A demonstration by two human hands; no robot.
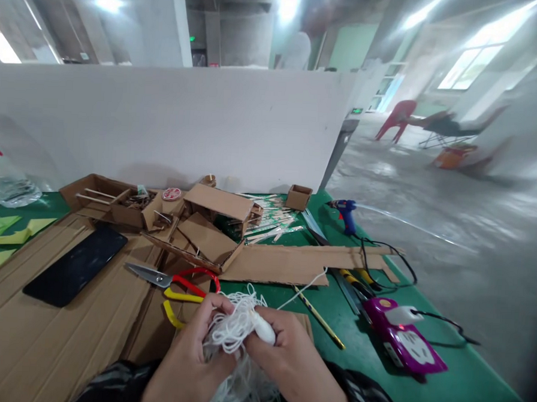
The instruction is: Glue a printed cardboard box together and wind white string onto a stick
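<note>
A loose tangle of white string is bunched between my two hands at the table's near edge. My left hand curls around the left side of the bundle, thumb and fingers closed on the strands. My right hand pinches a smooth white wound piece of the string at the right. More string hangs below both hands, and one strand runs up to the cardboard strip. Just beyond my left hand lie scissors with red and yellow handles. A pencil lies beyond my right hand.
Cardboard boxes and wooden sticks spread along the white partition. A black phone rests on cardboard at left. A blue glue gun and a purple power strip with cords lie at right. A plastic bottle stands far left.
</note>
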